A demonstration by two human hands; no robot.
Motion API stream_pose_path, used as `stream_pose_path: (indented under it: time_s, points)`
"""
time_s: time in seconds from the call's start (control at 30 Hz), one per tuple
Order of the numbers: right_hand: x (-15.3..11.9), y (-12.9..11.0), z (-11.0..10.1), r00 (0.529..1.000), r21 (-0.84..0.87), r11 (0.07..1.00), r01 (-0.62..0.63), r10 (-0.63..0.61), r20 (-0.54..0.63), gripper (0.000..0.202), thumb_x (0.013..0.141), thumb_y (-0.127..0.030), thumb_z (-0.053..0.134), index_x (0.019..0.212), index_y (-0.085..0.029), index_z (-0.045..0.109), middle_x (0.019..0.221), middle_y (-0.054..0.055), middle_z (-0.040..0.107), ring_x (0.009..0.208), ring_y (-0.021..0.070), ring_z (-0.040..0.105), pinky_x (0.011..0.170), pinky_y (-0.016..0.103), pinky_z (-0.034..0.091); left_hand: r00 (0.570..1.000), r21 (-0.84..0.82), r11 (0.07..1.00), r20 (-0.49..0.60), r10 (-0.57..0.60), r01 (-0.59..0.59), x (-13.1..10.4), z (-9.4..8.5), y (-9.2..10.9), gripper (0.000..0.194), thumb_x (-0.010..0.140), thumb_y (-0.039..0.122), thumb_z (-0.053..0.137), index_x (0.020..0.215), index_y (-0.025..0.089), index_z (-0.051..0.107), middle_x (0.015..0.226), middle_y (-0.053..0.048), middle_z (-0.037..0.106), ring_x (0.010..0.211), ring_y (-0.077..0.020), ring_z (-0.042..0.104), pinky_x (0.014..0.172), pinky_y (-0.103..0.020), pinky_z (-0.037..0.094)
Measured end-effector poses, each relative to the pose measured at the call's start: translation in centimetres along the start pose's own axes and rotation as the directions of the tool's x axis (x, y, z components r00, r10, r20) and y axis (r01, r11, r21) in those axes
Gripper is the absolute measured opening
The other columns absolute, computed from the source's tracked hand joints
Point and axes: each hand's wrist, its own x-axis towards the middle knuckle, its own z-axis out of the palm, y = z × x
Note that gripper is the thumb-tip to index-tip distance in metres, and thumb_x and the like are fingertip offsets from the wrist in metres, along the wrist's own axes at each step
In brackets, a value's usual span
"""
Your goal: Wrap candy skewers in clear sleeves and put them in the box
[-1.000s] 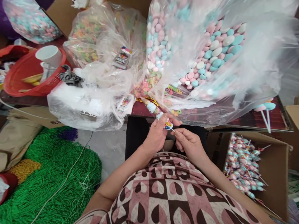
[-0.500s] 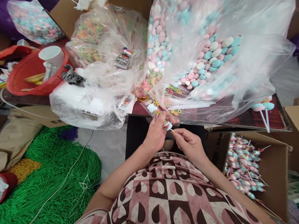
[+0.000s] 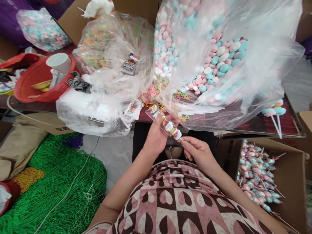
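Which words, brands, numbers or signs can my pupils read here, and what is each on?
Nothing reads for certain.
Left-side cardboard flap: Chinese characters, last perhaps "的", blurred.
Dark printed cards: too blurred.
White printed cards: too blurred.
Clear candy wrapper in left hand: print too small.
Shaded cardboard at right: faint marks, unreadable.

A dark red table [image 3: 290,121] stretches just beyond the hands [image 3: 154,138] [image 3: 197,149] — white bag [image 3: 91,109] and basket [image 3: 30,79] to their left, ring bag [image 3: 115,42] ahead-left, yellow strips [image 3: 149,105] just ahead, candy bag [image 3: 259,66] ahead-right — pops [image 3: 277,117] well to the right.
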Motion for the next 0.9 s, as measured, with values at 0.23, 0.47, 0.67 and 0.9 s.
stream_pose_path:
  time_s: [0.23,0.47,0.67,0.9]
  points:
    - [-0.2,0.2,0.5,0.999,-0.045,0.999,0.027,-0.029,-0.037,0.042,0.081,-0.051,0.063,0.099,-0.014,0.071,0.047,-0.007,0.04,0.043,0.0072,0.033,0.042,0.022,0.024,0.998,0.076,0.996,-0.037,0.05,-0.047,-0.3,0.6,-0.1,0.032,0.079,0.049,0.068,0.094,0.021,0.063,0.069,0.001,0.063,0.075,-0.0168,0.068,0.059,-0.024,0.05]
    - [0.0,-0.7,1.0,0.996,-0.04,0.996,0.079,-0.081,-0.04,0.037,0.085,-0.047,0.06,0.1,-0.015,0.069,0.047,-0.007,0.04,0.043,0.0069,0.032,0.042,0.021,0.025,1.0,0.028,1.0,0.011,-0.011,0.011,-1.0,0.7,-0.5,0.039,0.081,0.054,0.064,0.1,0.019,0.062,0.08,-0.002,0.066,0.079,-0.017,0.067,0.06,-0.024,0.048]
    - [0.1,-1.2,0.9,0.989,-0.075,0.989,0.129,-0.134,-0.065,0.033,0.086,-0.045,0.059,0.1,-0.016,0.068,0.05,-0.007,0.042,0.044,0.0075,0.036,0.042,0.02,0.03,0.993,0.085,0.99,0.029,-0.114,0.111,-1.9,0.3,-1.4,0.034,0.08,0.043,0.069,0.101,0.016,0.066,0.091,-0.007,0.071,0.088,-0.0181,0.067,0.079,-0.028,0.048]
    - [-0.3,-1.5,0.8,0.983,-0.196,0.964,0.182,-0.183,0.012,0.033,0.091,-0.042,0.051,0.101,-0.015,0.067,0.05,-0.006,0.045,0.045,0.0086,0.04,0.044,0.021,0.035,0.98,0.136,0.976,0.081,-0.182,0.17,-2.1,0.2,-2.1,0.044,0.081,0.053,0.064,0.103,0.015,0.068,0.097,-0.009,0.071,0.091,-0.0187,0.066,0.08,-0.028,0.05]
